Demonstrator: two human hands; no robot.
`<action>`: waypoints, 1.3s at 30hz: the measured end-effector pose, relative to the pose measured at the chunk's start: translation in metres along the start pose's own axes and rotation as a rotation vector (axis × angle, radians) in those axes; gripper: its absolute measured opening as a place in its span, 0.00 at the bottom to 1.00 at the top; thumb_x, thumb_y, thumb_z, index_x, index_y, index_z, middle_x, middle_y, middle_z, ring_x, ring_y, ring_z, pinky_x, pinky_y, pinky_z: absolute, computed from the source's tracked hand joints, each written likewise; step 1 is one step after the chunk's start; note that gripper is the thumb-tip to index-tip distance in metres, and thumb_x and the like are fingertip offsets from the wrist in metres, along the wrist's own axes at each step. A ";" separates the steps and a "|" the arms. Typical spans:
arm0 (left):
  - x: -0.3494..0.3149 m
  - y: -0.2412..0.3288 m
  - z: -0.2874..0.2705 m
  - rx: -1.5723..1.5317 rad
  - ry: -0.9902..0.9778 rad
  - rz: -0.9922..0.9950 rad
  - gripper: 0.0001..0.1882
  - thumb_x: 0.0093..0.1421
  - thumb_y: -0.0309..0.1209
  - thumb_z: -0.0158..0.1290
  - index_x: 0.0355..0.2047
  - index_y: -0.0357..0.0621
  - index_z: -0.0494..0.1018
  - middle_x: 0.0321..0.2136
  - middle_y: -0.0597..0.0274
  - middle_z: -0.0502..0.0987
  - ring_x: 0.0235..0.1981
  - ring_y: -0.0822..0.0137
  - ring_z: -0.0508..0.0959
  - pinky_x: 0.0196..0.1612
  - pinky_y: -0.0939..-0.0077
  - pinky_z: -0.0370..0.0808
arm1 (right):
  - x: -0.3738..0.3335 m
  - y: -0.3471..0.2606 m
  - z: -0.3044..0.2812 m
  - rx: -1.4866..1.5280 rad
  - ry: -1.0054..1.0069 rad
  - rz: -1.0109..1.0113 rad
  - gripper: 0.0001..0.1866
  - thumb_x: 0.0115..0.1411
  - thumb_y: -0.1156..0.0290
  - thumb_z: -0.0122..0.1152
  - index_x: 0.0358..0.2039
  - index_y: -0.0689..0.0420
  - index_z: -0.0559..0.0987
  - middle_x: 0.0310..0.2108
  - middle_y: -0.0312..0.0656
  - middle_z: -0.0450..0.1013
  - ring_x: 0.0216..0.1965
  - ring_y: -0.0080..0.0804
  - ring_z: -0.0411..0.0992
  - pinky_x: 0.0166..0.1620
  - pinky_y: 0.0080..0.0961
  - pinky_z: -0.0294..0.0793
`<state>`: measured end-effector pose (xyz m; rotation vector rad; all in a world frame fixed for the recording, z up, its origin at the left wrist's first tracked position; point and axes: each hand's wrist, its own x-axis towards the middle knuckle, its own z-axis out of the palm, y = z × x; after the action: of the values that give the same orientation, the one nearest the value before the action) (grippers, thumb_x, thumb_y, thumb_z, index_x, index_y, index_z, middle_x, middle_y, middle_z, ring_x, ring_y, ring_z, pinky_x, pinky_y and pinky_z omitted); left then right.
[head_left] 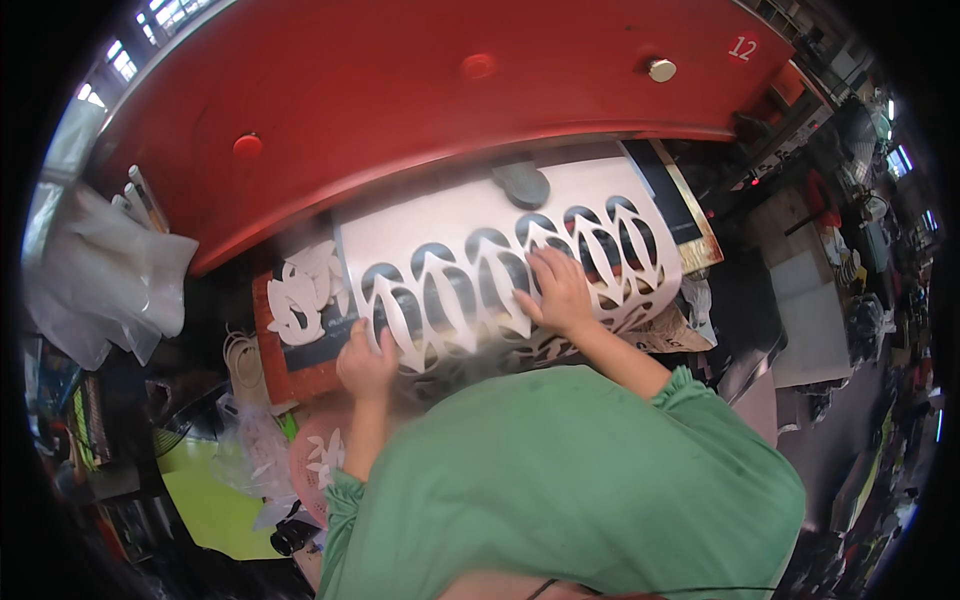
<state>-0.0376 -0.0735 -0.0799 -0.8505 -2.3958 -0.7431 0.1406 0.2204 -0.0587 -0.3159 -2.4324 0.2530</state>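
A white sheet (pixel 430 228) with several leaf-shaped cut-outs lies on the dark bed under a large red machine head (pixel 420 90). My right hand (pixel 557 290) presses flat on the cut part of the sheet, fingers spread over the white strips. My left hand (pixel 366 365) grips the sheet's near left edge between thumb and fingers. A grey cutting die (pixel 522 184) rests on the sheet's far edge. Green sleeves cover both my arms.
A pile of white cut-out pieces (pixel 300 290) lies left of the sheet on an orange board. Clear plastic bags (pixel 110 270) hang at far left. More white pieces sit on a pink stool (pixel 322 458). Cluttered workshop benches fill the right side.
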 end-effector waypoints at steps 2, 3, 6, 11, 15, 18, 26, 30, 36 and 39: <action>0.019 -0.006 0.018 0.042 -0.025 -0.023 0.21 0.56 0.40 0.57 0.46 0.41 0.73 0.27 0.48 0.78 0.28 0.47 0.78 0.33 0.54 0.74 | 0.034 0.021 0.007 0.129 -0.007 0.067 0.27 0.53 0.61 0.66 0.51 0.59 0.74 0.48 0.50 0.72 0.54 0.49 0.68 0.56 0.42 0.66; 0.028 -0.009 0.026 0.050 -0.014 -0.014 0.21 0.56 0.40 0.57 0.46 0.41 0.73 0.28 0.48 0.78 0.30 0.47 0.78 0.34 0.54 0.73 | 0.060 0.039 0.004 0.202 -0.018 0.201 0.30 0.48 0.64 0.70 0.50 0.62 0.73 0.46 0.54 0.73 0.49 0.51 0.71 0.52 0.42 0.69; 0.054 -0.015 0.049 0.050 0.005 -0.012 0.22 0.56 0.38 0.57 0.47 0.40 0.71 0.31 0.47 0.78 0.35 0.46 0.77 0.40 0.53 0.72 | 0.144 0.125 -0.039 0.348 0.242 0.526 0.16 0.62 0.58 0.58 0.37 0.60 0.79 0.37 0.52 0.77 0.40 0.52 0.75 0.44 0.42 0.73; 0.090 -0.023 0.075 0.081 -0.013 -0.099 0.20 0.56 0.37 0.58 0.45 0.39 0.70 0.32 0.47 0.78 0.36 0.46 0.77 0.42 0.53 0.71 | 0.246 0.244 -0.094 0.002 0.456 0.487 0.23 0.66 0.51 0.50 0.31 0.59 0.78 0.31 0.53 0.76 0.38 0.54 0.75 0.40 0.45 0.71; 0.104 -0.028 0.084 0.074 0.007 -0.100 0.19 0.56 0.36 0.58 0.44 0.40 0.69 0.33 0.47 0.78 0.36 0.45 0.77 0.42 0.53 0.71 | 0.237 0.245 -0.100 0.086 0.270 0.587 0.23 0.65 0.49 0.51 0.34 0.59 0.78 0.32 0.52 0.76 0.39 0.52 0.75 0.41 0.44 0.72; 0.105 -0.030 0.086 0.077 0.022 -0.095 0.19 0.56 0.36 0.58 0.43 0.40 0.69 0.33 0.47 0.78 0.37 0.46 0.78 0.42 0.54 0.72 | 0.200 0.205 -0.082 0.081 0.141 0.470 0.23 0.64 0.48 0.53 0.36 0.59 0.78 0.34 0.52 0.76 0.39 0.51 0.75 0.42 0.42 0.73; 0.102 -0.030 0.080 0.028 0.015 -0.085 0.17 0.56 0.36 0.58 0.42 0.39 0.70 0.33 0.45 0.78 0.37 0.44 0.77 0.42 0.52 0.72 | 0.076 0.124 0.031 -0.242 0.228 0.109 0.14 0.54 0.56 0.63 0.31 0.54 0.77 0.28 0.43 0.73 0.39 0.45 0.71 0.44 0.42 0.68; 0.104 -0.028 0.078 0.014 -0.015 -0.094 0.18 0.56 0.36 0.57 0.42 0.38 0.69 0.33 0.44 0.78 0.37 0.43 0.77 0.42 0.52 0.72 | 0.070 0.134 0.028 -0.143 0.106 0.163 0.15 0.55 0.57 0.63 0.28 0.56 0.75 0.28 0.46 0.74 0.38 0.47 0.71 0.45 0.43 0.67; 0.108 -0.027 0.076 -0.054 -0.028 -0.122 0.18 0.56 0.35 0.57 0.43 0.38 0.68 0.33 0.41 0.77 0.36 0.40 0.77 0.41 0.51 0.72 | 0.074 0.130 0.020 -0.097 0.041 0.258 0.18 0.56 0.55 0.63 0.29 0.59 0.74 0.29 0.49 0.74 0.39 0.50 0.70 0.46 0.44 0.66; 0.103 -0.024 0.070 -0.061 -0.033 -0.124 0.18 0.57 0.35 0.56 0.43 0.38 0.67 0.32 0.40 0.77 0.35 0.39 0.77 0.40 0.50 0.72 | 0.070 0.126 0.014 -0.075 0.022 0.281 0.18 0.56 0.55 0.63 0.30 0.59 0.75 0.29 0.49 0.74 0.39 0.51 0.70 0.46 0.45 0.66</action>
<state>-0.1429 -0.0022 -0.0772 -0.7481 -2.4844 -0.8598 0.0996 0.3596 -0.0604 -0.6918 -2.3751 0.2783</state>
